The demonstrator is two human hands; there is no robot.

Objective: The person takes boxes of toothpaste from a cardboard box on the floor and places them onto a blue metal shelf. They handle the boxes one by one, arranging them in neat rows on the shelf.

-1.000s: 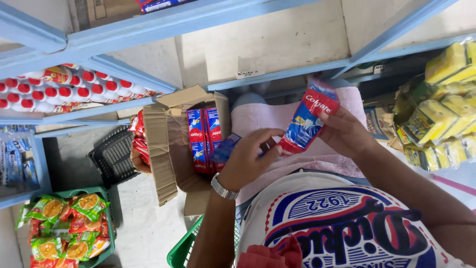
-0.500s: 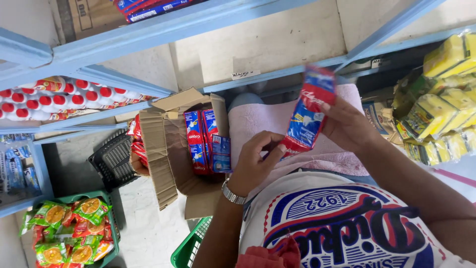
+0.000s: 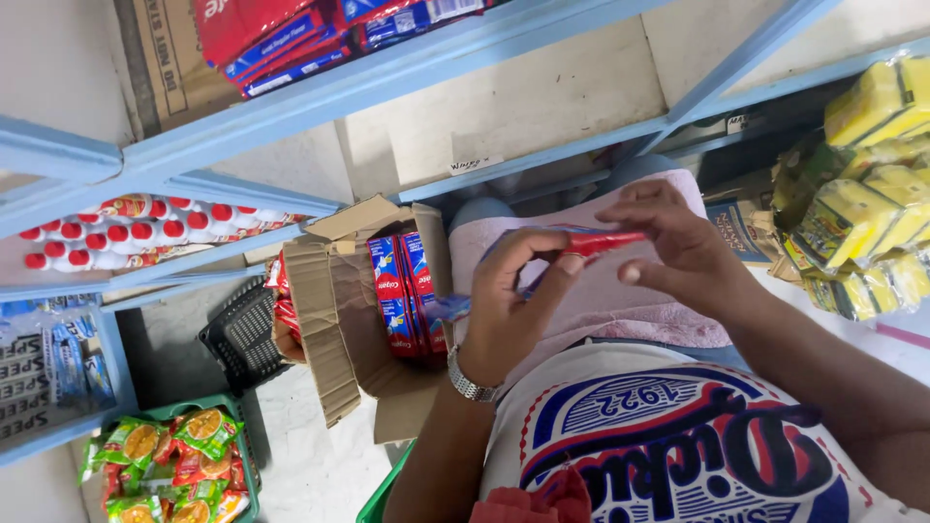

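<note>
gripping red toothpaste box (image 3: pixel 599 241) edge-on, both hands raised, left hand (image 3: pixel 509 300), right hand (image 3: pixel 683 252)

The flat toothpaste carton (image 3: pixel 596 242) shows a red edge. The small cartons (image 3: pixel 405 291) standing in the brown cardboard box (image 3: pixel 329 320) are red and blue. The metal shelf frame (image 3: pixel 407 77) is pale blue. The packed sponges (image 3: pixel 862 213) are yellow with green. The cloth on the lap (image 3: pixel 601 300) is pink. The basket of snack packets (image 3: pixel 237 455) is green.
</note>
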